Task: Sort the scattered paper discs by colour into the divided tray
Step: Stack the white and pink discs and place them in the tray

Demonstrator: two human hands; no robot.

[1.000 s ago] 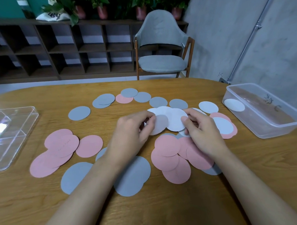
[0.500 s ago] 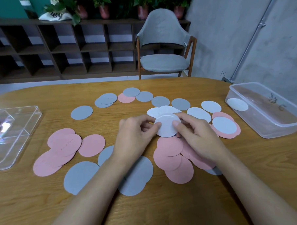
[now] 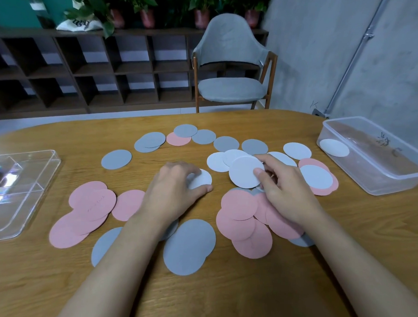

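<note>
Pink, grey and white paper discs lie scattered over the wooden table (image 3: 221, 290). My left hand (image 3: 175, 190) grips a white disc (image 3: 202, 179) low over the table's middle. My right hand (image 3: 283, 188) pinches a second white disc (image 3: 244, 172) by its right edge, tilted above two other white discs (image 3: 217, 161). A pink pile (image 3: 239, 219) lies under my right wrist, another pink pile (image 3: 88, 208) at the left. Large grey discs (image 3: 189, 246) lie near my left forearm. The clear divided tray (image 3: 19, 190) sits at the left edge.
A clear plastic tub (image 3: 379, 187) at the right holds one white disc (image 3: 334, 147). A row of grey discs (image 3: 226, 144) and one pink disc run along the far side. A grey chair (image 3: 230, 87) and dark shelving stand behind the table.
My hands held white discs together between them; now they have drawn apart, the left moving leftward with one white disc, the right keeping another.
</note>
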